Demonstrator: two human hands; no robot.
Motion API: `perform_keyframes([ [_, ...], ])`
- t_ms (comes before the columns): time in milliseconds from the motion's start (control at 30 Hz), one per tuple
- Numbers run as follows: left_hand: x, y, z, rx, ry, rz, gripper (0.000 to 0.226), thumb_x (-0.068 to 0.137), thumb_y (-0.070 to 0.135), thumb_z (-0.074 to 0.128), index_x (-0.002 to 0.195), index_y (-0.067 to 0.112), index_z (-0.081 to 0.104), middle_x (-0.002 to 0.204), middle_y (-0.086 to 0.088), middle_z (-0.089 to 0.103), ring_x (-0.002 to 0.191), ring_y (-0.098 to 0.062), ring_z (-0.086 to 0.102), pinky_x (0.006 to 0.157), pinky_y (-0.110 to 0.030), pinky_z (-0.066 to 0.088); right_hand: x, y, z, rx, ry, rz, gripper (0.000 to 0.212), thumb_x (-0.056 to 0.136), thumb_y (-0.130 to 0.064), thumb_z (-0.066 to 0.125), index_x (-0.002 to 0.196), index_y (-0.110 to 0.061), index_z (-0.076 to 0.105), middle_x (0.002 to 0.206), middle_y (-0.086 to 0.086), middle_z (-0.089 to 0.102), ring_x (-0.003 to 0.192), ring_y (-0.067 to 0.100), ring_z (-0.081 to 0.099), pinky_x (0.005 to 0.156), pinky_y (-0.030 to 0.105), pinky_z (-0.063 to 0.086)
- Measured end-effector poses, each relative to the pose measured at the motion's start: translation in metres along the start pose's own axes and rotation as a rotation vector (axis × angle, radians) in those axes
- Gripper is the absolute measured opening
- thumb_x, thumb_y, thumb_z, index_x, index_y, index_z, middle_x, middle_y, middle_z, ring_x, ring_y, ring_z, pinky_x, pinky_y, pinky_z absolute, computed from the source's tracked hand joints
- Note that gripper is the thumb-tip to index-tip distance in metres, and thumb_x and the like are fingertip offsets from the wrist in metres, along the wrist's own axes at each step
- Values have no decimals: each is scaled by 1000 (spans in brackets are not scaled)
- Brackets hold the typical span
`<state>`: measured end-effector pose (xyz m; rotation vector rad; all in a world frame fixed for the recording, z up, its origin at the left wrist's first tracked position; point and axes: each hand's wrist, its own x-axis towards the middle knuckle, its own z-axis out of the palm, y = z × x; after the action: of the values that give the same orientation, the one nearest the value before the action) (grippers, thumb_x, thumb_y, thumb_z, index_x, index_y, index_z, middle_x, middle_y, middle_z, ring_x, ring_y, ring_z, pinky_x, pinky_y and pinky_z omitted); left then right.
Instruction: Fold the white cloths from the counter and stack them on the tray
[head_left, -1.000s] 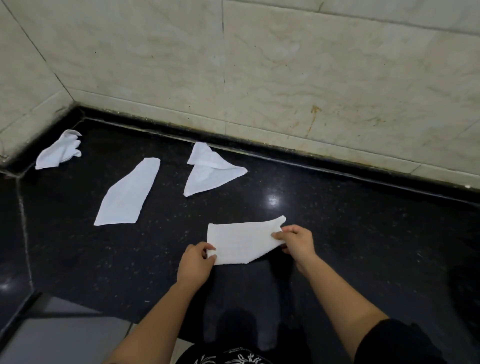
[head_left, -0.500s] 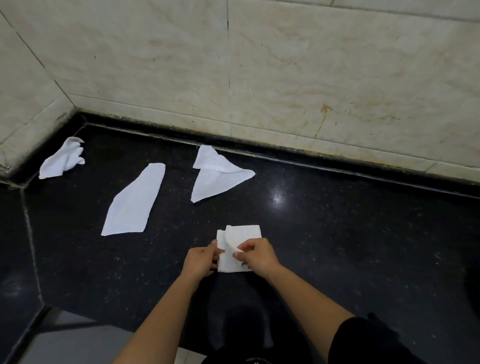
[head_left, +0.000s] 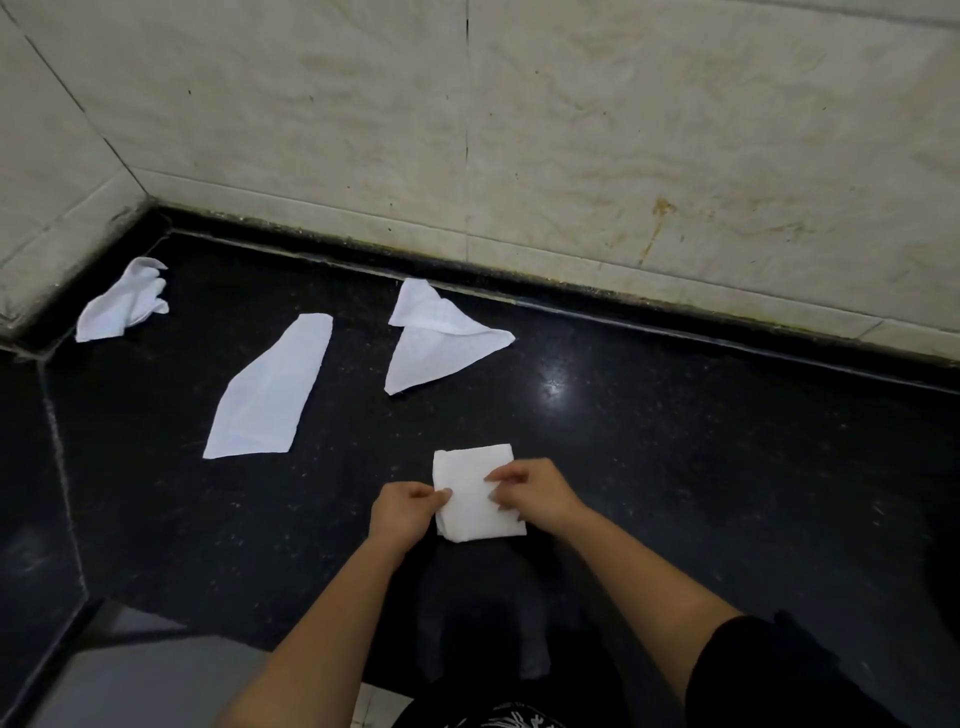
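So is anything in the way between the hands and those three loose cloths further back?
Nothing visible. The left hand and right hand pinch the folded cloth; only black counter lies between them and the long cloth, triangular cloth and crumpled cloth. The tray is out of view, so that path cannot be judged.

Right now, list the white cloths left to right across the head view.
Crumpled cloth, long flat cloth, triangular cloth. The square folded cloth is left out: it overlaps the triangular one sideways.

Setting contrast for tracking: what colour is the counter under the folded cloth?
The counter is glossy black with fine pale speckles, clearest in the head view.
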<state>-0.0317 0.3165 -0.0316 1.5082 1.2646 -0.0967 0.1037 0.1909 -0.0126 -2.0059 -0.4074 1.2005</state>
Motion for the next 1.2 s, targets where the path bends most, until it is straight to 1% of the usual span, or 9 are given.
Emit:
perform_keyframes([
  [100, 0, -2, 0, 51, 38, 21, 17, 86, 30, 70, 89, 13, 72, 88, -2, 70, 80, -17, 63, 73, -31, 53, 2, 1, -10, 8, 8, 23, 35, 85, -1, 63, 119, -6, 62, 82, 3, 63, 70, 9, 62, 60, 19, 48],
  [233, -4, -3, 1, 169, 65, 79, 17, 86, 29, 69, 95, 15, 65, 81, 2, 64, 72, -11, 59, 58, -22, 43, 1, 0, -5, 141, -26, 58, 38, 85, 1, 61, 121, -11, 55, 93, 10, 70, 73, 14, 66, 63, 24, 52],
  [433, -3, -2, 2, 229, 107, 114, 16, 90, 33, 65, 93, 18, 64, 79, 2, 63, 70, -10, 58, 58, -22, 43, 7, -3, 2, 316, 46, 98, 35, 88, -2, 61, 119, -16, 58, 104, 11, 70, 74, 14, 65, 64, 24, 52],
  [667, -1, 0, 5, 260, 190, 134, 16, 91, 34, 62, 88, 19, 62, 81, 1, 63, 73, -11, 59, 65, -26, 47, 11, 11, -1, 52, 156, 32, 28, 88, -9, 66, 115, -11, 59, 82, 3, 60, 71, 13, 60, 69, 27, 54],
  [800, -7, -3, 7, 241, 236, 141, 24, 87, 38, 67, 92, 16, 57, 81, 1, 61, 73, -11, 58, 61, -24, 45, 5, 19, -3, -362, 198, -36, 40, 79, -32, 76, 103, -18, 47, 92, 1, 58, 84, 18, 59, 65, 30, 46],
  [867, -11, -5, 7, 203, 219, 128, 32, 80, 38, 75, 95, 17, 56, 84, 2, 61, 75, -10, 57, 59, -20, 41, 1, 21, 0, -409, 188, -21, 46, 78, -36, 77, 103, -17, 43, 95, 2, 58, 87, 20, 60, 65, 30, 45],
  [967, -12, -8, 8, 227, 185, 113, 37, 76, 36, 79, 96, 19, 54, 84, 4, 58, 75, -9, 56, 58, -17, 38, 1, 20, 5, -297, 189, 49, 43, 78, -30, 78, 102, -13, 47, 95, 0, 56, 86, 16, 58, 62, 24, 45],
  [1067, -10, -9, 9, 217, 167, 98, 35, 77, 37, 78, 94, 18, 55, 83, 2, 60, 75, -12, 59, 62, -22, 44, 3, 19, 9, -112, 196, 105, 30, 81, -30, 76, 83, -12, 52, 86, 0, 58, 79, 13, 56, 58, 20, 43],
  [1200, -9, -10, 6, 295, 150, 101, 31, 81, 40, 73, 89, 14, 59, 82, -2, 63, 74, -16, 61, 63, -27, 48, 3, 18, 10, -18, 236, 123, 27, 85, -27, 71, 70, -14, 52, 78, 1, 59, 75, 15, 57, 70, 30, 52],
])
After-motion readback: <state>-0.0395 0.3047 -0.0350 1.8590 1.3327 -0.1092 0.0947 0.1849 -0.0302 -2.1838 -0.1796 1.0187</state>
